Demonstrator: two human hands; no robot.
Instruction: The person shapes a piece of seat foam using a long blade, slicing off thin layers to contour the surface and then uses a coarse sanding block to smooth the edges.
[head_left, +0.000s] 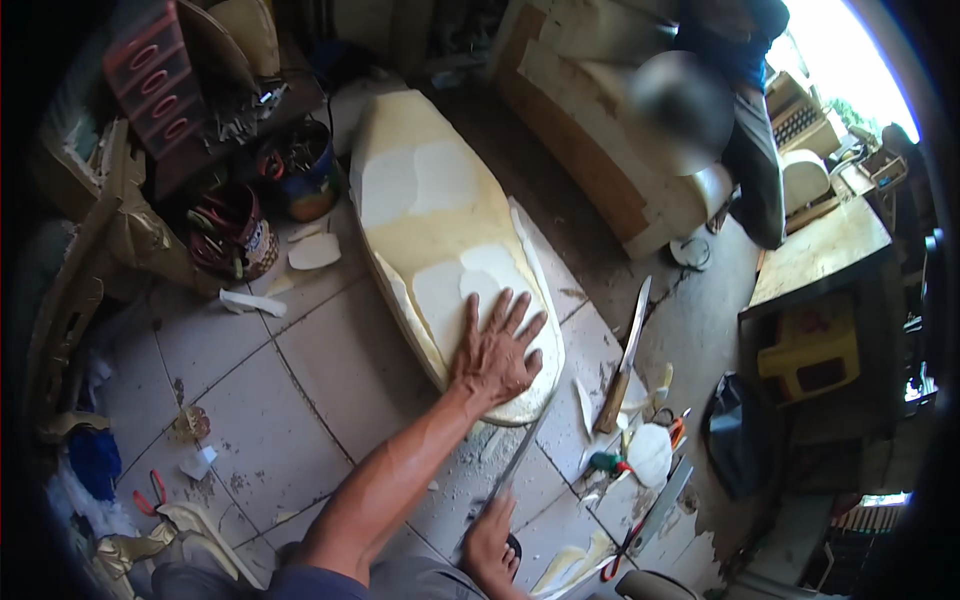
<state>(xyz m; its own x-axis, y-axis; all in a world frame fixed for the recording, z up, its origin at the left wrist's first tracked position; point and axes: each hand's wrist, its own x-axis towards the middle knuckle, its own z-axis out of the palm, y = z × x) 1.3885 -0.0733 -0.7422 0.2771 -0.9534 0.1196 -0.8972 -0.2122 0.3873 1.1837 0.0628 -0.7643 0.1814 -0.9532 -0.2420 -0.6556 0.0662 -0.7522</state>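
Observation:
A long seat-shaped foam block (pixel 430 230), cream with white patches, lies on the tiled floor. My left hand (pixel 500 355) presses flat on its near end, fingers spread. Lower down, my right hand (pixel 490 545) is closed around the dark handle of a long, thin-bladed knife (pixel 520 455). Its blade points up toward the foam's near edge; whether it touches the foam I cannot tell. White crumbs (pixel 480 455) are scattered on the tiles below that edge.
Right of the foam lie a wooden-handled knife (pixel 625 360), red-handled scissors (pixel 650 525), a green-and-red-handled tool (pixel 610 463) and foam scraps (pixel 650 455). Tool-filled buckets (pixel 300 170) stand at left. Another person (pixel 740 120) is beside a large pale block (pixel 600 130) at upper right.

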